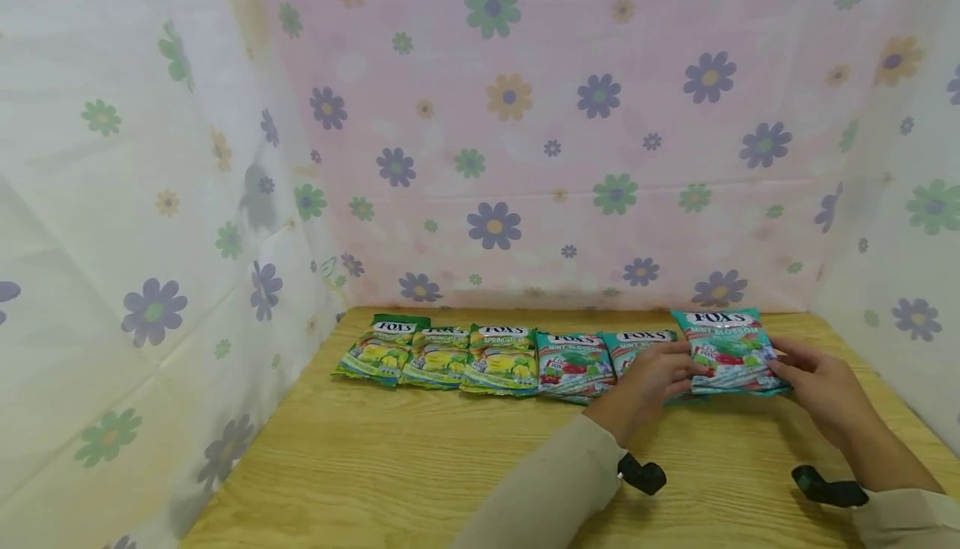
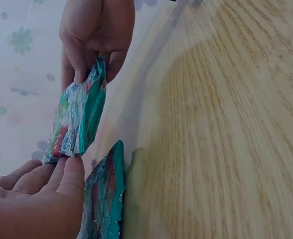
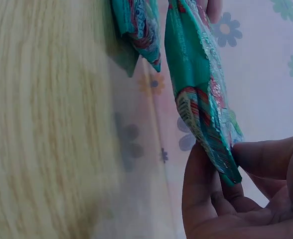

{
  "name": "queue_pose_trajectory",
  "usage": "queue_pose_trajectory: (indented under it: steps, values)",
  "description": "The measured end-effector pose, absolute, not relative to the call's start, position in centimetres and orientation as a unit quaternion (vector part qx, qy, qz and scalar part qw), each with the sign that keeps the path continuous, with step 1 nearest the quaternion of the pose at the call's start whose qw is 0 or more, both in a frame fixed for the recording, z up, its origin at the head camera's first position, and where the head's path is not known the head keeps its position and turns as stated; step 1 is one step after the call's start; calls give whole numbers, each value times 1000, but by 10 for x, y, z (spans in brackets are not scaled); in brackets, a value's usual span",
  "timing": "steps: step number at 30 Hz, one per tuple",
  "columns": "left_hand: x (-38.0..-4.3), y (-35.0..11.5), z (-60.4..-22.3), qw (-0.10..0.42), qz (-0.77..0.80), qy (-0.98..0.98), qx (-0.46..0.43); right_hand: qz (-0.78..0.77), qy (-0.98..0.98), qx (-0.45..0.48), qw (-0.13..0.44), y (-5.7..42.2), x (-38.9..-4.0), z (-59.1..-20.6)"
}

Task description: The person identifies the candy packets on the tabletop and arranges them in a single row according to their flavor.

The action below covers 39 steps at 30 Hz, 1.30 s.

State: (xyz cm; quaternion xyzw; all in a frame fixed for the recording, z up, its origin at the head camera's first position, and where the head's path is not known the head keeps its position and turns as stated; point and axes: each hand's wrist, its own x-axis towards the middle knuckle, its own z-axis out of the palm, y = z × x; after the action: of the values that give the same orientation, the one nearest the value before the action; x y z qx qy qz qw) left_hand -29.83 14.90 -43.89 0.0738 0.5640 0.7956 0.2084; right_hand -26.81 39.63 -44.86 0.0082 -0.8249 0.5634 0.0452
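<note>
A teal Fox's Mint Blossom candy bag (image 1: pixel 726 353) is held up off the table at the right end of a row of bags. My right hand (image 1: pixel 828 391) pinches its right edge; the right wrist view shows thumb and fingers (image 3: pixel 199 174) on either side of the teal wrapper (image 3: pixel 194 69). At the bag's left edge is my left hand (image 1: pixel 648 386). In the left wrist view its fingers (image 2: pixel 69 174) lie fairly straight against the bag (image 2: pixel 79 117), with the thumb apart. Another Mint Blossom bag (image 1: pixel 637 341) is partly hidden behind the left hand.
Along the back of the wooden table (image 1: pixel 390 466) lie three green-and-yellow Spring Tea bags (image 1: pixel 498 361) and a Mint Blossom bag (image 1: pixel 576 366), side by side. Flower-patterned cloth (image 1: pixel 555 116) hangs behind and at both sides. Each wrist wears a black device (image 1: pixel 641 474).
</note>
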Motion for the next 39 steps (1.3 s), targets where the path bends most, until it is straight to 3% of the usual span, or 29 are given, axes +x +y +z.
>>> queue_pose_trajectory:
  steps: [11, 23, 39]
  values:
    - [-299, 143, -448, 259, 794, 543, 89, 546, -837, -15, 3, 399, -274, -463]
    - [-292, 147, -441, 209, 746, 622, 116, 461, -886, -33, -23, 402, -271, -455]
    - [-300, 154, -440, 263, 740, 610, 106, 362, -932, -18, -25, 407, -274, -456]
